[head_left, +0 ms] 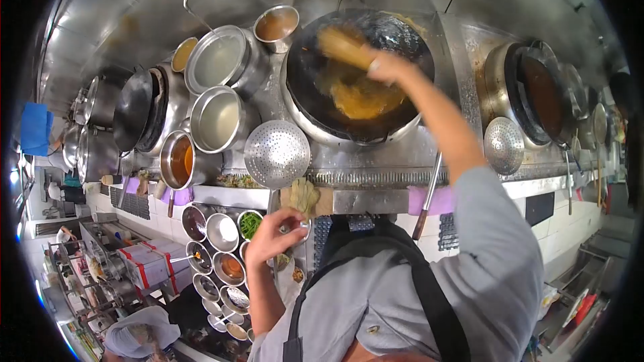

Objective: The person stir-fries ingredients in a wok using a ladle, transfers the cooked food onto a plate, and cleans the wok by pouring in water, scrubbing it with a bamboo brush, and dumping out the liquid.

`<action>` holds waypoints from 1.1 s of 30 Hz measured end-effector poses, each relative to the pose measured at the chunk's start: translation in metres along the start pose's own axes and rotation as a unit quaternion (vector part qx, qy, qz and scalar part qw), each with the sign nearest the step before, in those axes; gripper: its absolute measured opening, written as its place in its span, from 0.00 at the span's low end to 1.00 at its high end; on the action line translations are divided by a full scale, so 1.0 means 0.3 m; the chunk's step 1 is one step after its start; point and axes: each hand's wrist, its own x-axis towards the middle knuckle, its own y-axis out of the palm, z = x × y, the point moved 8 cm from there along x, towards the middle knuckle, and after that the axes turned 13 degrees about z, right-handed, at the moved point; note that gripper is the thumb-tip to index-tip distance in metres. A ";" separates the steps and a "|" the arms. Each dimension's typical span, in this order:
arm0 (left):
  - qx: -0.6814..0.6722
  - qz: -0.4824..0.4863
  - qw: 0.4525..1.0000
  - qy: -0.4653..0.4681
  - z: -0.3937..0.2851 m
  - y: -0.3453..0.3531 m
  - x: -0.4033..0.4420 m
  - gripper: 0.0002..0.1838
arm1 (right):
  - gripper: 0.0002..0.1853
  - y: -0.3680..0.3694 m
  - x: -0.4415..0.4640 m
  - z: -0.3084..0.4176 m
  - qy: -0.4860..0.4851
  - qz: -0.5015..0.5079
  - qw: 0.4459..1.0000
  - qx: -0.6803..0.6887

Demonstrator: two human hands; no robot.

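Note:
My right hand point(386, 67) is closed round a tan bamboo brush point(345, 45), blurred by motion, inside a large black wok point(396, 33). Brownish-yellow liquid point(365, 100) lies in the wok's lower part, below the brush. Near the counter's front edge, my left hand point(282, 231) has its fingers curled together; whatever they may hold is too small to make out. A crumpled yellowish cloth point(304, 196) lies just above that hand. The perforated strainer point(277, 154) rests on the counter between the cloth and the wok.
Metal pots of liquid point(218, 119) stand left of the wok. Several small ingredient bowls point(222, 232) are at lower left. Another wok point(543, 97) and a strainer point(504, 145) are at right. A ladle handle point(429, 194) crosses the front edge. Another person point(141, 332) is at lower left.

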 end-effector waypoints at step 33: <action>0.438 -0.207 0.841 0.241 -0.214 0.199 0.757 0.17 | 0.45 0.010 -0.152 0.190 0.037 0.092 0.973 -0.206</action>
